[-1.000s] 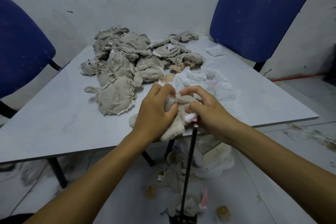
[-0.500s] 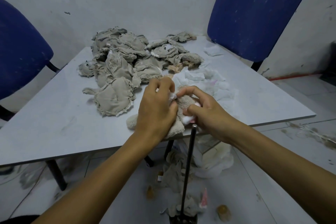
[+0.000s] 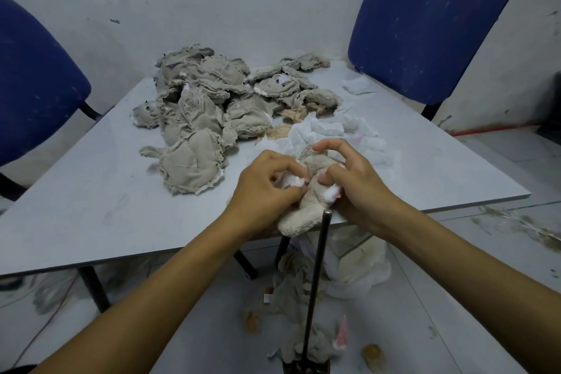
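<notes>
A small cream plush toy (image 3: 305,212) hangs over the near edge of the grey table (image 3: 91,209), held between both hands. My left hand (image 3: 261,191) grips its left side, fingers curled around white stuffing (image 3: 294,181) poking out. My right hand (image 3: 355,185) holds the right side, its curled fingers pinching another white tuft (image 3: 331,192). A thin black rod (image 3: 315,282) rises from the floor to just below the toy. Behind the hands lies loose white stuffing (image 3: 328,133).
A heap of several grey unstuffed toy skins (image 3: 212,106) covers the table's far middle. Blue chairs stand at the left (image 3: 33,85) and back right (image 3: 431,18). Fabric scraps and a white bag (image 3: 358,270) lie on the floor under the table edge.
Both hands shifted slightly on the plush toy, lifting it a little toward me. My fingers have spread apart, showing more white stuffing at the opening.
</notes>
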Demonstrator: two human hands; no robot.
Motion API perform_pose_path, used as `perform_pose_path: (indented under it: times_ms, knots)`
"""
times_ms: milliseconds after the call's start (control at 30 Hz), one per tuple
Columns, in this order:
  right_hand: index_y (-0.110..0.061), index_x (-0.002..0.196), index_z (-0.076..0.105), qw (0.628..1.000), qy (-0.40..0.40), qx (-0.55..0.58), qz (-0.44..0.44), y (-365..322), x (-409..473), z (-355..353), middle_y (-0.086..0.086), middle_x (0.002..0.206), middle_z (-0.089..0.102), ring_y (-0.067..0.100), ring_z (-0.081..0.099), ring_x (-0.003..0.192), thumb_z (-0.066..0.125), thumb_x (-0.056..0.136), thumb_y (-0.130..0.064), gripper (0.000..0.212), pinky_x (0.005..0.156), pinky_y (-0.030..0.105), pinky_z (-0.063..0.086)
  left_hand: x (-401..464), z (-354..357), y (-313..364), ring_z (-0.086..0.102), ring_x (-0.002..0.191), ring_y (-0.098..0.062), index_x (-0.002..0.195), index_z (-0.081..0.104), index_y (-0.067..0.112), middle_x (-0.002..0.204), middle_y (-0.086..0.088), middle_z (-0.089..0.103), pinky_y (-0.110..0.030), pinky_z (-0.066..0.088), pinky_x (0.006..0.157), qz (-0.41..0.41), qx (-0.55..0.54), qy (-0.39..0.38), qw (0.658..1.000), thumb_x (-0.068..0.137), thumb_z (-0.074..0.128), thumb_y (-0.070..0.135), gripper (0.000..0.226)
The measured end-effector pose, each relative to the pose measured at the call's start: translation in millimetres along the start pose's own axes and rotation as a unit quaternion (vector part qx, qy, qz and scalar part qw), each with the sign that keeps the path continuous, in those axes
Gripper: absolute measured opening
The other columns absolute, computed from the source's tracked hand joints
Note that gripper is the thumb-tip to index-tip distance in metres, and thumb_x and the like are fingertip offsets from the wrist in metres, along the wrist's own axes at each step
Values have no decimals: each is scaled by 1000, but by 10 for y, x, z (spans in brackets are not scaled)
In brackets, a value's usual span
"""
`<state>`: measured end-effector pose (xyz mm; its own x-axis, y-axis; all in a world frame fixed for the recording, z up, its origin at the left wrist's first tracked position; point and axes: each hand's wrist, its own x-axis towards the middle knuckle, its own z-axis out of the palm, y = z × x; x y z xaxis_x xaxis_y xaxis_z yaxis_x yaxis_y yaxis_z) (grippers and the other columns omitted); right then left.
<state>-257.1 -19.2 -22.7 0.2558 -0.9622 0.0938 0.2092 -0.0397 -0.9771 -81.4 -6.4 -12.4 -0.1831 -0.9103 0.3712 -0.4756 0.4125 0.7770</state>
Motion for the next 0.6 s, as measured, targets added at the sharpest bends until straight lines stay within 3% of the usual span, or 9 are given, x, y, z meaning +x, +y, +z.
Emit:
perform_pose_path:
  times_ms: [100, 200, 300, 367, 433, 533, 600]
  knots:
    - [-28, 104, 61, 998, -43, -44, -4, -10, -40, 15, 5, 68, 50, 13, 47, 50, 52, 73, 1, 44, 47, 24, 42, -1, 53, 48, 53, 83, -1, 79, 66, 33, 93, 5, 53, -15, 40, 71, -9, 41, 83, 996, 73, 73, 8, 27]
    - [-33, 106, 59, 999, 0, -52, -7, -24, -66, 35, 6, 66, 47, 13, 48, 47, 54, 78, -1, 43, 43, 22, 41, -4, 79, 48, 55, 80, -14, 93, 61, 22, 93, 2, 58, -24, 39, 69, 48, 78, 105, 990, 86, 67, 11, 14]
    - [-47, 109, 51, 980, 72, -179, -53, 0, -75, 66, 9, 80, 46, 23, 55, 61, 61, 85, -3, 51, 49, 35, 48, 0, -35, -34, 53, 91, -12, 105, 63, 20, 104, 0, 57, -17, 36, 74, 76, 128, 29, 988, 94, 63, 18, 11]
    - [-49, 110, 47, 958, 103, -253, -84, -7, -67, 92, 5, 93, 50, 30, 59, 74, 62, 86, -4, 53, 65, 49, 54, -9, -122, -79, 54, 96, -8, 112, 63, 27, 113, 7, 51, -11, 38, 78, 72, 139, -62, 986, 92, 66, 24, 20]
    - [-48, 110, 44, 950, 115, -276, -90, -37, -72, 107, 5, 105, 50, 35, 61, 89, 64, 84, -6, 53, 77, 53, 56, -13, -164, -100, 54, 94, -7, 112, 60, 32, 114, 11, 49, -11, 40, 77, 84, 161, -88, 979, 85, 68, 22, 30]
    - [-48, 116, 38, 950, 64, -298, -64, -74, -95, 135, 12, 117, 52, 35, 62, 99, 71, 82, -12, 60, 78, 52, 58, 15, -170, -121, 51, 91, -8, 108, 56, 30, 105, 8, 54, -17, 37, 73, 113, 193, -27, 974, 83, 68, 19, 30]
    - [-42, 120, 40, 955, 19, -295, -35, -89, -102, 159, 16, 99, 60, 31, 64, 75, 72, 81, -10, 60, 64, 48, 57, 9, -145, -121, 51, 81, -8, 106, 55, 27, 99, 9, 56, -17, 34, 65, 100, 181, 49, 977, 85, 68, 19, 25]
